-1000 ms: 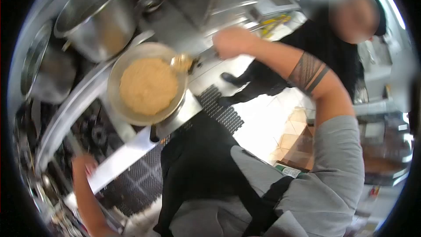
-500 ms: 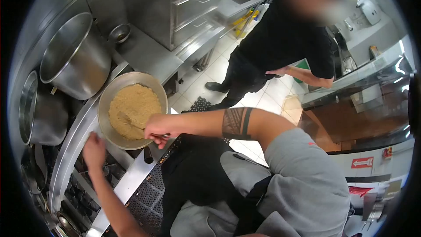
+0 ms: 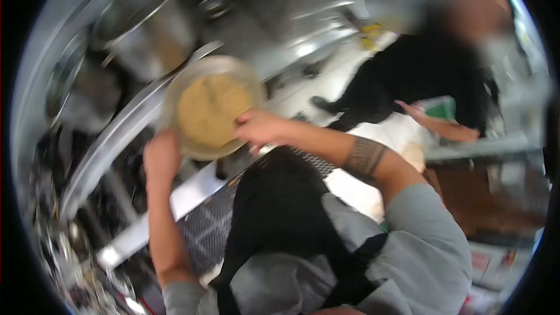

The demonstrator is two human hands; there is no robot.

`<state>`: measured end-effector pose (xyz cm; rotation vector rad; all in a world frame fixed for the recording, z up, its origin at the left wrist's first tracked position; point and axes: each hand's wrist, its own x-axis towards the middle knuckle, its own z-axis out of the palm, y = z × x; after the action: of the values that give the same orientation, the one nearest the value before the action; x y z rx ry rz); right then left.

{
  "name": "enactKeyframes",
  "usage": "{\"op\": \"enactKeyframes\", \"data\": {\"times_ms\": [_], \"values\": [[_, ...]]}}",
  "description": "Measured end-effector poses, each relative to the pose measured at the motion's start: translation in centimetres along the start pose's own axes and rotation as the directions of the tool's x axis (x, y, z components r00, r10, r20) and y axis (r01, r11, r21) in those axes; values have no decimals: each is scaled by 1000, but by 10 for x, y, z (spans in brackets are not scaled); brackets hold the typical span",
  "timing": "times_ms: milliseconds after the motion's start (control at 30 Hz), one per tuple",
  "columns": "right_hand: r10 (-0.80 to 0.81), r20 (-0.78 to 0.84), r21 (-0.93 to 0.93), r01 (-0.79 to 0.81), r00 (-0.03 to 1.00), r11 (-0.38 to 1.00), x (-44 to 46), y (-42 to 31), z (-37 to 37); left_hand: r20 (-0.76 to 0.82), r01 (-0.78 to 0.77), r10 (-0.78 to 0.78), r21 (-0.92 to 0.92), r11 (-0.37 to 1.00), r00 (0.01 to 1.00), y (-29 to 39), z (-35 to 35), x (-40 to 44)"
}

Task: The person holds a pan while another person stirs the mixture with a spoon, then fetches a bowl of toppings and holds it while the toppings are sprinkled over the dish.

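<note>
Closer to the pan [image 3: 174, 90] than half a second ago, the left hand [image 3: 162, 154] is now at the near-left rim, fingers curled; blur hides whether they grip it. The right hand [image 3: 256, 128] is over the opposite side of the rim, fingers bent inward, mostly closed; I cannot tell what they hold. Between the hands and just beyond them lies the tan food [image 3: 213, 116] in the pan. Beyond the left hand stand two metal pots, one large [image 3: 149, 46], one smaller [image 3: 90, 99]. Well right of the right hand is a person in black [image 3: 426, 76].
</note>
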<state>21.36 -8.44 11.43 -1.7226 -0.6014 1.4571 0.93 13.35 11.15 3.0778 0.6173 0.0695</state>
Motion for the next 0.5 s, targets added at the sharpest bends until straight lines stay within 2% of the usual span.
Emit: {"op": "enactKeyframes", "data": {"times_ms": [33,67,133,167,233,267,333,433,467,500], "values": [[-3,-61,-115,-4,998,993,-10,-17,3,33,116,-114,-84,990,993,11,-11,-3],[-3,-48,-86,-1,999,996,-7,-7,-4,121,157,-137,-175,972,983,23,-15,-13],[-107,-75,-370,72,991,926,-35,-23,-23,240,212,-138,-321,923,961,51,-7,-36],[-346,-88,-679,198,934,707,-37,-9,-35,279,211,-108,-371,904,954,66,6,-52],[-247,-238,-855,-82,939,512,-29,41,-61,262,270,-170,-414,869,950,89,46,-74],[-238,-223,-856,-73,945,512,-30,48,-68,276,287,-182,-411,865,944,98,57,-76],[-282,-189,-859,-20,941,512,-34,60,-76,312,495,-391,-429,755,866,113,70,-80],[-330,-128,-892,37,935,451,-32,73,-79,259,520,-451,-465,717,854,118,73,-74],[-325,-115,-935,9,939,355,-27,71,-80,265,526,-455,-462,714,850,116,76,-74],[-322,-111,-934,12,940,358,-20,66,-83,238,495,-435,-469,731,868,114,83,-74]]}}
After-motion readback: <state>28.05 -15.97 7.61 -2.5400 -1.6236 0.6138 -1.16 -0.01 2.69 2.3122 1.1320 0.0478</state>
